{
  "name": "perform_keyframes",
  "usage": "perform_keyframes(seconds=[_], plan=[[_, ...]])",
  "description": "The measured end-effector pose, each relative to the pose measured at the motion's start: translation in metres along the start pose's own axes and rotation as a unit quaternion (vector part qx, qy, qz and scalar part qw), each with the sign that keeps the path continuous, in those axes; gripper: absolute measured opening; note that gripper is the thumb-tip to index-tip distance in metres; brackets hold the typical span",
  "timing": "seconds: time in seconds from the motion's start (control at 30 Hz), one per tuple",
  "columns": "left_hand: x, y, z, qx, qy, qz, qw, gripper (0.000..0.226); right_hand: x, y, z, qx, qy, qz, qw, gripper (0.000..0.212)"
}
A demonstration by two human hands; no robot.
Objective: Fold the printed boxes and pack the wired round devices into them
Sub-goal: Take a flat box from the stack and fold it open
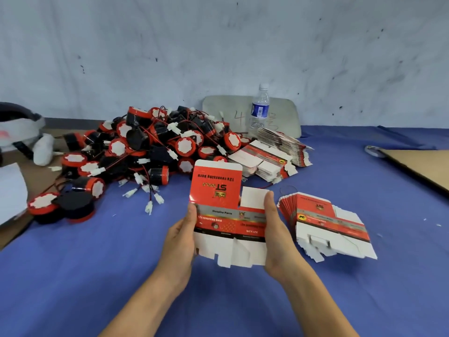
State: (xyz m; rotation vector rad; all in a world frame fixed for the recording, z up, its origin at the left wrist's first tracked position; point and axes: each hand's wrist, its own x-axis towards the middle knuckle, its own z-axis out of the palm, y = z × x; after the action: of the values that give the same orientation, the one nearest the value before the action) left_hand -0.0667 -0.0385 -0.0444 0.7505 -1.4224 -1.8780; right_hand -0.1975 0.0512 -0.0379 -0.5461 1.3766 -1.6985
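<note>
— Why do we hold the flat box (228, 215) by its edges?
— Left grip (181, 237) and right grip (277, 237) each pinch a side above the worktop (109, 263), so we can probably squeeze it open; the devices (145, 152) wait piled behind.

Table draped in a blue cloth (97, 276). Centre left: heap of red-and-black round devices (150, 147) with red and black wires and white connectors, spilling onto a brown cardboard sheet (46, 176) at the left edge. Upper centre: stacks of flat printed boxes (279, 147), with a water bottle (260, 108) upright behind them. Middle right: fanned stack of flat boxes (332, 227). Right edge: second cardboard sheet (418, 166).
</note>
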Motion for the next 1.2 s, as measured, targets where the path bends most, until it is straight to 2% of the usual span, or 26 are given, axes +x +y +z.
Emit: perform_keyframes(seconds=[0.1,0.2,0.27,0.4,0.53,0.6,0.67,0.73,0.83,0.93,1.0,1.07,1.2], plan=[[0.003,0.001,-0.005,-0.029,-0.057,-0.045,0.997,0.039,0.001,0.001,-0.003,-0.017,-0.019,-0.041,0.999,0.056],[0.005,0.002,-0.009,-0.107,-0.108,-0.101,0.983,0.038,0.003,-0.001,-0.008,-0.013,-0.007,-0.066,0.998,0.032],[0.005,0.0,-0.008,-0.169,-0.106,-0.129,0.971,0.033,0.004,0.001,-0.01,0.003,-0.01,-0.071,0.997,0.029],[0.007,0.002,-0.01,-0.271,-0.096,-0.136,0.948,0.043,0.006,0.008,-0.006,0.05,-0.018,-0.055,0.997,0.046],[0.003,0.003,-0.009,-0.241,-0.138,-0.134,0.951,0.05,0.007,0.012,0.0,0.055,-0.014,-0.058,0.997,0.059],[0.001,0.003,-0.008,-0.262,-0.191,-0.134,0.937,0.057,0.007,0.013,0.004,0.054,0.0,-0.064,0.996,0.077],[-0.001,0.005,-0.009,-0.299,-0.266,-0.143,0.905,0.074,0.007,0.014,0.007,0.061,0.009,-0.086,0.994,0.092],[-0.003,0.006,-0.008,-0.266,-0.291,-0.13,0.91,0.073,0.01,0.016,0.009,0.058,0.008,-0.102,0.993,0.099],[-0.005,0.002,-0.003,-0.184,-0.232,-0.109,0.949,0.056,0.012,0.021,0.007,0.032,-0.013,-0.108,0.993,0.095],[-0.008,0.003,-0.004,-0.139,-0.23,-0.055,0.961,0.077,0.01,0.019,0.007,0.046,-0.052,-0.11,0.991,0.08],[-0.011,0.005,-0.004,-0.085,-0.244,-0.014,0.966,0.096,0.009,0.018,0.007,0.084,-0.061,-0.09,0.991,0.088],[-0.012,0.004,-0.003,-0.025,-0.217,0.023,0.976,0.095,0.005,0.016,0.005,0.112,-0.069,-0.054,0.99,0.092],[-0.004,-0.002,-0.003,0.144,-0.105,0.091,0.98,0.06,-0.006,0.023,0.007,0.146,-0.108,0.035,0.983,0.048]])
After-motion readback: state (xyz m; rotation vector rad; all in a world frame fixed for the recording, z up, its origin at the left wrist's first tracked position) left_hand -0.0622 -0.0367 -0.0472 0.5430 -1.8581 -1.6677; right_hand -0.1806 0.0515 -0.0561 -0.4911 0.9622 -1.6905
